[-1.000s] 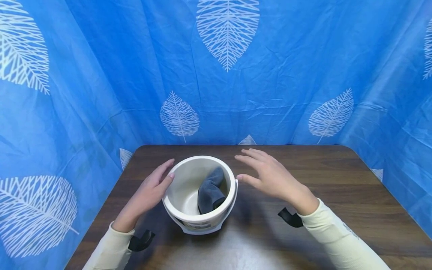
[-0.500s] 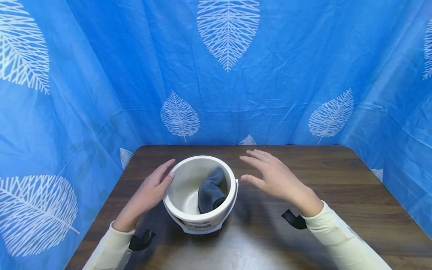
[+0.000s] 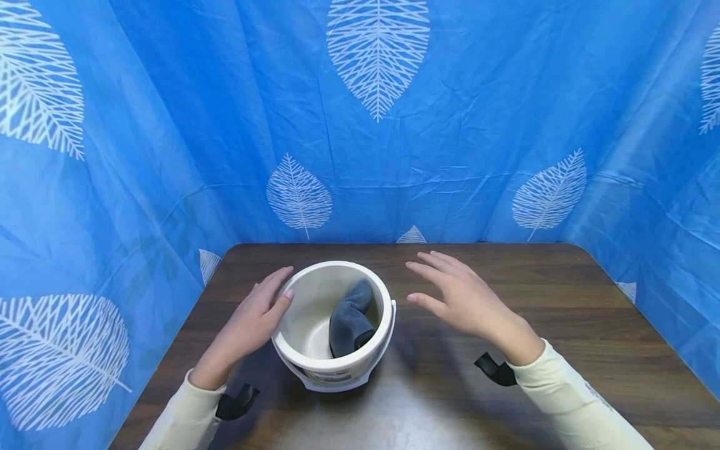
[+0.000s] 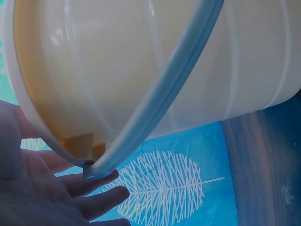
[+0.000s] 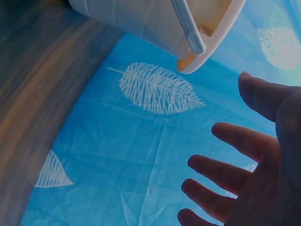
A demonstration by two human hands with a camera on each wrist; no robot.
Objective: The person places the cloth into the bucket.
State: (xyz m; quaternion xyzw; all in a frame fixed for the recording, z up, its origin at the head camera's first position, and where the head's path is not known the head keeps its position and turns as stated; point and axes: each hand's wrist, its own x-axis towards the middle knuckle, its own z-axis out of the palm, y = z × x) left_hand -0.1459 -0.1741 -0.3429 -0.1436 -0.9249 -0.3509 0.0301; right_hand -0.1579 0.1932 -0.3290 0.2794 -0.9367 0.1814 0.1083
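A white bucket (image 3: 292,355) stands on the table, its handle (image 3: 387,350) hanging down at the near side. Inside it lies a dark grey folded cloth item (image 3: 350,319); its exact kind cannot be told. My left hand (image 3: 255,319) is at the bucket's left rim, with the thumb tip by the edge and the fingers extended along the outside. In the left wrist view, these fingers (image 4: 96,205) spread near the handle's pivot. To the right of the bucket, my right hand (image 3: 458,297) hovers apart from it, fingers spread and holding nothing.
The brown wooden table (image 3: 562,312) extends to both sides of the bucket. A blue curtain (image 3: 461,125) with white leaf prints encloses the table's back and sides. Black straps (image 3: 237,402) hang by both wrists.
My right hand has moved a little to the right, away from the bucket's rim. The left hand, bucket and cloth item have stayed almost in place.
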